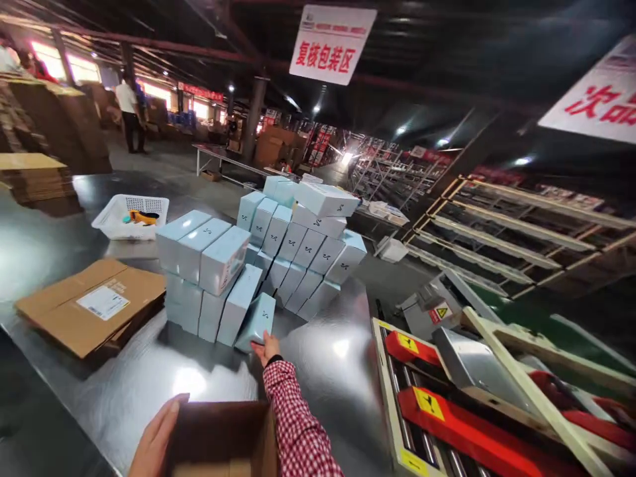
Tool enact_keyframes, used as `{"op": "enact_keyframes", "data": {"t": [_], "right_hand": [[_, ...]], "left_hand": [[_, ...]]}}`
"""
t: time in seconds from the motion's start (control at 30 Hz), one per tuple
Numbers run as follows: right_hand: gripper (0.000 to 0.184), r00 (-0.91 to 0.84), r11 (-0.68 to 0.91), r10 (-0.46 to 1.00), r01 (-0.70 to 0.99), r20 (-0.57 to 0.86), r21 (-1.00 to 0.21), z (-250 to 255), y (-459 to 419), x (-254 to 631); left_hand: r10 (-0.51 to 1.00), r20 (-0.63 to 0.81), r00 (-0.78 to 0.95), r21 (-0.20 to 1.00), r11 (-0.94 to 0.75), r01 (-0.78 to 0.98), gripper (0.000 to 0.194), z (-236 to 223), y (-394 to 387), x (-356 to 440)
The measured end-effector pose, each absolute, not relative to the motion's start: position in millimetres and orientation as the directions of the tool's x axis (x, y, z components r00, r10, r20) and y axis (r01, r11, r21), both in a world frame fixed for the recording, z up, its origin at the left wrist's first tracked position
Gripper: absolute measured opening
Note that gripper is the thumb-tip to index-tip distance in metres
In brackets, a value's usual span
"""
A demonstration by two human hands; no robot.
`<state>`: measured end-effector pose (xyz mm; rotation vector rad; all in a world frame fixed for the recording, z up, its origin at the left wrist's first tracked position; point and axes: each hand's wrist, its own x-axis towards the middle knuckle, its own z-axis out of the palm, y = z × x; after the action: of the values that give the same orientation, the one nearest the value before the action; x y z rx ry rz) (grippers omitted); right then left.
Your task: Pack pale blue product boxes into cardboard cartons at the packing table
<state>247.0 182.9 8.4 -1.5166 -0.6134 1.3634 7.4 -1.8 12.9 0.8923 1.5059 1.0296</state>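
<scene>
While reaching for the leaning pale blue box at the foot of the stack, at twelve o'clock from the open carton: best to slide it clear without nudging its neighbours on the tabletop. Right hand at full stretch, checked sleeve straight, fingers touching the box's lower edge, grip not clear. Left hand, at seven o'clock, flat against the carton's wall, fingers together.

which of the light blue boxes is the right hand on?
The tilted light blue box at the near front of the stack: the right hand touches its lower end. It leans against its neighbours; the rest sit stacked further back.
</scene>
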Motion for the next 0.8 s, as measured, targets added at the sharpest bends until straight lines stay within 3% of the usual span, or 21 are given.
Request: {"op": "enact_keyframes", "data": {"t": [0.13,0.27,0.4,0.6,0.7,0.8], "right_hand": [[0.043,0.310,-0.297,0.887,-0.186,-0.343,-0.936,26.4,135.8,301.6],[0.047,0.254,-0.241,0.927,-0.159,-0.276,-0.957,72.1,74.9,359.7],[0.043,0.099,-0.261,0.957,-0.125,-0.274,-0.957,115.6,18.3,382.9],[0.040,-0.367,-0.272,0.865,0.229,-0.342,-0.935,114.6,-27.9,360.4],[0.047,-0.266,-0.303,0.910,0.092,-0.317,-0.948,86.1,-26.1,368.8],[0.070,-0.130,-0.309,0.945,-0.050,-0.300,-0.950,57.2,-22.2,378.4]], "left_hand": [[0.935,-0.319,-0.156,0.948,0.318,-0.029,0.059,32.7,0.5,15.9],[0.942,-0.337,-0.010,0.939,0.335,-0.077,0.057,38.8,9.2,24.3],[0.916,-0.352,0.194,0.910,0.383,-0.160,0.060,42.1,19.7,34.9],[0.830,-0.426,0.360,0.883,0.468,-0.034,0.065,35.4,30.4,29.7],[0.781,-0.458,0.424,0.872,0.488,0.043,0.064,10.9,39.5,21.0],[0.838,-0.389,0.383,0.920,0.376,0.110,0.061,-19.7,40.0,17.8]]}}
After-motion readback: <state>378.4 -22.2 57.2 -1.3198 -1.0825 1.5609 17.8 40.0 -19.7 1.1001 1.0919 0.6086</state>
